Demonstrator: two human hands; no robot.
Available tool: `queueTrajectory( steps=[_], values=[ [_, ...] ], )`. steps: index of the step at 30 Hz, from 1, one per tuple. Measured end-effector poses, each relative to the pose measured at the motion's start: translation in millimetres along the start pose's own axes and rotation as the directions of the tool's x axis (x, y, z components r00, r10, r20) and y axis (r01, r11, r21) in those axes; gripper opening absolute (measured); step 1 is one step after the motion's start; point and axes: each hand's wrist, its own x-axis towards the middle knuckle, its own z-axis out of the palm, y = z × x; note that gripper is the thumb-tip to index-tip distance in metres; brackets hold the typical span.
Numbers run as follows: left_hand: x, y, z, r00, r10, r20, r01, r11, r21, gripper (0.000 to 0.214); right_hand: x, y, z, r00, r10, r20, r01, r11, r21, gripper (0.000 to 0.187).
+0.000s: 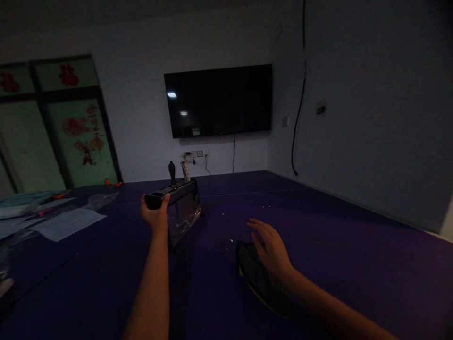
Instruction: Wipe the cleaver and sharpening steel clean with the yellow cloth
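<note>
My left hand [155, 215] is closed on the near end of a dark-framed box with see-through sides [184, 208]. The box stands on the blue-purple surface. From its top stick up a dark, rounded handle-like piece [171, 173] and a pale patterned one [185, 171]; what they belong to cannot be made out. My right hand [271, 248] hovers with its fingers stretched out, holding nothing. Below it lies a dark, soft-looking pouch-like thing [260, 283] with a yellow edge, partly covered by the hand and forearm. Whether they touch is unclear in the dim light.
Papers [71, 223] and clear plastic wrapping [101, 200] lie on the left, with small orange things [115, 183] at the far edge. White scraps [231, 241] dot the surface. A black television [219, 101] hangs on the wall beyond; a dark cable [300, 113] runs down at right.
</note>
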Motion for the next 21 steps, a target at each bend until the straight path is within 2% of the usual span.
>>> queueTrajectory(
  steps=[2, 4, 7, 11, 13, 15, 17, 19, 21],
  values=[
    [2.7, 12.8, 2.6, 1.000, -0.018, 0.024, 0.020, 0.998, -0.065, 0.071, 5.8, -3.2, -0.6, 1.000, -0.007, -0.018, 0.007, 1.000, 0.009, 0.032],
    [5.2, 27.6, 5.2, 0.996, -0.051, 0.070, 0.064, 0.978, -0.199, 0.069, 15.7, -10.7, 0.4, 1.000, -0.023, 0.010, 0.023, 0.999, 0.029, 0.037],
    [6.0, 49.6, 7.7, 0.978, -0.097, 0.186, 0.163, 0.909, -0.383, 0.066, 43.0, -23.1, 2.5, 1.000, -0.017, 0.022, 0.015, 0.994, 0.111, 0.049],
    [-4.0, 70.7, 12.3, 0.916, -0.135, 0.377, 0.320, 0.812, -0.489, 0.066, 91.9, -28.0, -1.1, 0.985, 0.159, -0.071, -0.126, 0.933, 0.338, 0.077],
    [-14.0, 76.8, 17.3, 0.878, -0.127, 0.462, 0.381, 0.772, -0.510, 0.067, 110.0, -23.9, -4.8, 0.989, 0.144, -0.021, -0.116, 0.869, 0.481, 0.083],
    [-26.5, 80.6, 24.1, 0.828, -0.110, 0.550, 0.443, 0.730, -0.520, 0.070, 119.2, -16.8, -7.9, 0.993, 0.112, 0.037, -0.111, 0.781, 0.614, 0.081],
    [-39.8, 82.8, 31.3, 0.780, -0.095, 0.619, 0.501, 0.687, -0.526, 0.072, 120.6, -8.4, -10.3, 0.985, 0.168, 0.047, -0.152, 0.692, 0.706, 0.074],
    [-51.7, 84.7, 37.9, 0.756, -0.082, 0.650, 0.529, 0.663, -0.531, 0.073, 118.1, -0.2, -13.7, 0.967, 0.253, 0.014, -0.175, 0.628, 0.758, 0.067],
    [-59.7, 86.9, 42.9, 0.725, -0.057, 0.686, 0.529, 0.684, -0.503, 0.073, 115.5, 6.6, -19.4, 0.957, 0.288, -0.040, -0.152, 0.613, 0.776, 0.064]
  ],
)
